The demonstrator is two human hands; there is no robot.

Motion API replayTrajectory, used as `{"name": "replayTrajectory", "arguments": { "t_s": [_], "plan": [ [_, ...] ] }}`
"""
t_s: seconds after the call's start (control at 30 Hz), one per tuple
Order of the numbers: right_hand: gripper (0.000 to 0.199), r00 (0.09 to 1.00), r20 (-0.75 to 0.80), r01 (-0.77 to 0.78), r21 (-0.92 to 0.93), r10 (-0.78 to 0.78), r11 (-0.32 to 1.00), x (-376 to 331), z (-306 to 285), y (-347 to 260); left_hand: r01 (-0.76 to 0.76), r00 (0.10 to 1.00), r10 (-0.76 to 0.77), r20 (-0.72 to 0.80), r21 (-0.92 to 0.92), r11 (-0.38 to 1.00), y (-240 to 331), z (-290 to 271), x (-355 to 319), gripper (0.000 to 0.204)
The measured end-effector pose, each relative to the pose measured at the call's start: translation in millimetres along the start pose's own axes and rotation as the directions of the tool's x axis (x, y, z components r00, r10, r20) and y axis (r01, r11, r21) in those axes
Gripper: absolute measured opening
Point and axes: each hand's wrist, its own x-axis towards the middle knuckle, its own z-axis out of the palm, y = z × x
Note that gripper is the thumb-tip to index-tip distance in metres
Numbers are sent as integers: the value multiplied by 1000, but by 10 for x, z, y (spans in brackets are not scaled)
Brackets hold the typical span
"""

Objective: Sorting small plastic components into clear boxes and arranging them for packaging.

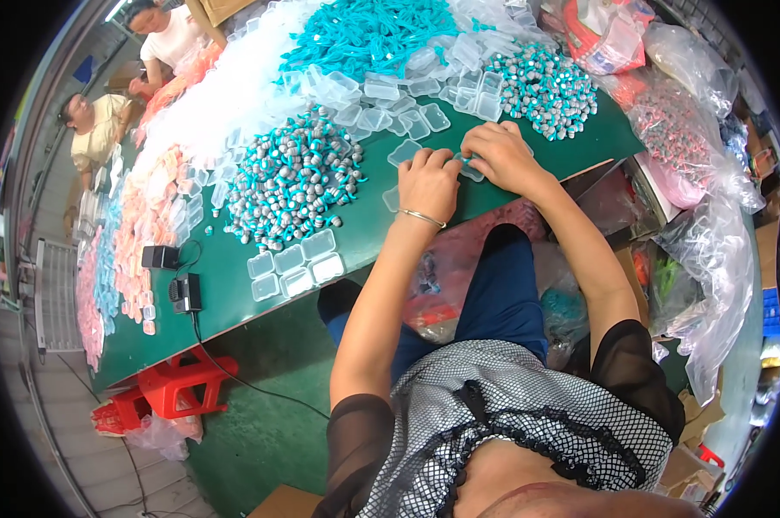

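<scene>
My left hand (pixel 430 183), a bracelet on its wrist, and my right hand (pixel 500 155) meet near the front edge of the green table. Between them, mostly under the fingers, lies a small clear plastic case (pixel 471 171). Both hands have bent fingertips pressed together on it, and a bit of teal shows there. What the fingertips pinch is largely hidden. Another clear case (pixel 404 153) lies just beyond my left hand. A heap of small grey-and-teal pieces (pixel 297 177) is piled to the left, with a second such heap (pixel 541 89) at the far right.
Behind stands a big pile of teal pieces (pixel 368 34) among loose clear cases (pixel 390 112). Several cases (pixel 296 264) sit in rows at the front left, near black adapters (pixel 184 293). Plastic bags (pixel 684 129) crowd the right. Two people sit at far left; a red stool (pixel 183 384) stands below.
</scene>
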Motion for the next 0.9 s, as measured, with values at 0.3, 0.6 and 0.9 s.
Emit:
{"name": "replayTrajectory", "arguments": {
  "t_s": [0.3,0.6,0.9],
  "plan": [
    [11,914,-384,-128,31,131,991,-83,-292,277,-142,987,148,-57,111,984,13,69,-54,11],
    [15,932,-274,-300,-224,236,927,-345,-207,593,12,999,-9,-43,62,998,149,-22,-267,5],
    [25,983,-13,-185,-161,185,969,-457,-327,246,125,989,-129,-77,-56,991,136,-347,-606,40]
  ]
}}
